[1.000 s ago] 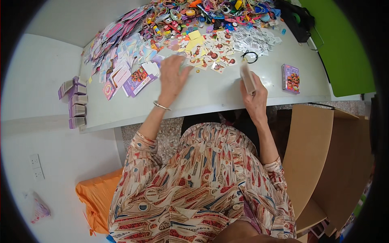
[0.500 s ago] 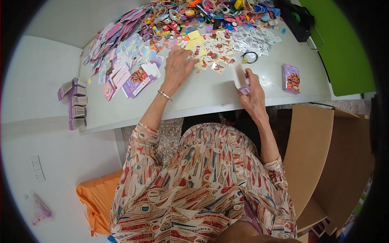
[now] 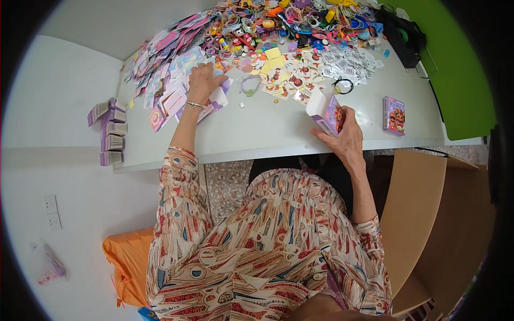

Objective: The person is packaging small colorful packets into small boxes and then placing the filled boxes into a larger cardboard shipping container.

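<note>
My right hand is wrapped round a small purple carton near the table's front edge. The carton is tilted, its white top flap up and its printed side facing right. My left hand lies over the loose shiny cards at the left, thumb spread away from bent fingers. Its fingertips are partly hidden, and I see nothing held in it. Under its wrist are purple-and-white flat cards. A pale purple hair band lies just right of this hand.
Behind are a heap of colourful trinkets, sticker squares and small silvery packets. A closed purple carton stands at the right, a black band nearer the middle. Bundled card stacks line the left edge; a cardboard box stands below right.
My left hand has moved left, from beside the yellow and sticker squares to the shiny cards. The carton in my right hand has turned, so its printed side now shows.
</note>
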Demonstrator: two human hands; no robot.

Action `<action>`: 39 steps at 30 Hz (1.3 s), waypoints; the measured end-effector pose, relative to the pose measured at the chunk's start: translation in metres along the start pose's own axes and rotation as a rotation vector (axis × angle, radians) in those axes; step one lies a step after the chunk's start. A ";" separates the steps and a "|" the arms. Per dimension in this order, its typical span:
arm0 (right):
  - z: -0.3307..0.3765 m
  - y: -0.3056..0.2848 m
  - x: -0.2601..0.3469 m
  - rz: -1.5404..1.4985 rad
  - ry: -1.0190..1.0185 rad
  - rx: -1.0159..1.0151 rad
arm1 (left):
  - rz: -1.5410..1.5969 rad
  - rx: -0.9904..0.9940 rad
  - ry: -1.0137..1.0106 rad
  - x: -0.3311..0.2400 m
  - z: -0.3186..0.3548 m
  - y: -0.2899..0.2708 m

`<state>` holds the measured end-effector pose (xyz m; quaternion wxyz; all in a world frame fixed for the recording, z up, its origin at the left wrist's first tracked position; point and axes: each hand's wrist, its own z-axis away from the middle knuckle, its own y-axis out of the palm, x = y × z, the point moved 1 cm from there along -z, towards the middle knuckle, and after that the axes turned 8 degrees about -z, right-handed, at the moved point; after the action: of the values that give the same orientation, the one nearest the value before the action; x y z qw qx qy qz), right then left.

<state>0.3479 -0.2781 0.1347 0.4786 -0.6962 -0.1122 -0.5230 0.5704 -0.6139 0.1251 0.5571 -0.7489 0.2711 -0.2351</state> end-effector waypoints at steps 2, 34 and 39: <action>0.003 0.007 0.002 0.116 -0.163 -0.109 | 0.013 -0.031 0.018 0.003 -0.001 0.008; -0.005 0.032 0.005 0.411 -0.253 -0.192 | 0.768 -0.167 -0.038 -0.033 -0.036 -0.065; -0.006 0.032 0.004 0.414 -0.242 -0.218 | 1.195 0.086 0.028 -0.135 0.008 -0.087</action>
<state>0.3673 -0.3005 0.1204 0.4807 -0.8093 0.0333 -0.3360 0.4877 -0.4980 0.2003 0.6190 -0.4402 0.6430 0.0981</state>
